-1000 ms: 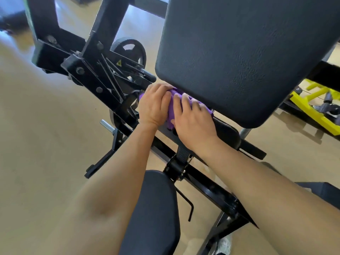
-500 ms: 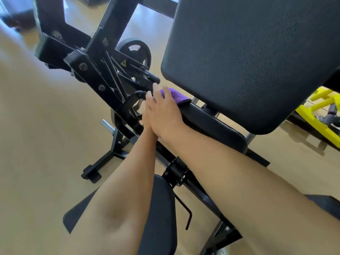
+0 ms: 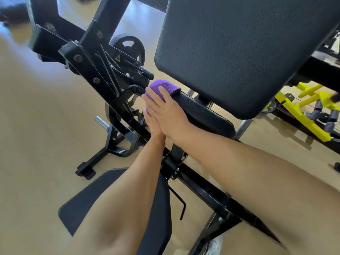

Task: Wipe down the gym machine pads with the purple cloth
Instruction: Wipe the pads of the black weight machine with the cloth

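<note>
- Fingers [image 3: 161,94] of the right hand [image 3: 169,115] lie extended and flat, pressing the purple cloth [image 3: 161,85] onto the far end of the narrow pad [image 3: 202,113]; nothing is gripped.
- Left hand [image 3: 152,124] sits beside and partly under the right; its finger state cannot be determined.
- Step in hand, as judged: wiping the narrow pad's end.
- Large pad [image 3: 239,52] above and seat pad [image 3: 88,205] below are not in contact with the cloth.
- Next move calls for sustained flat pressure along the pad, clear of the black frame [image 3: 103,74].
</note>
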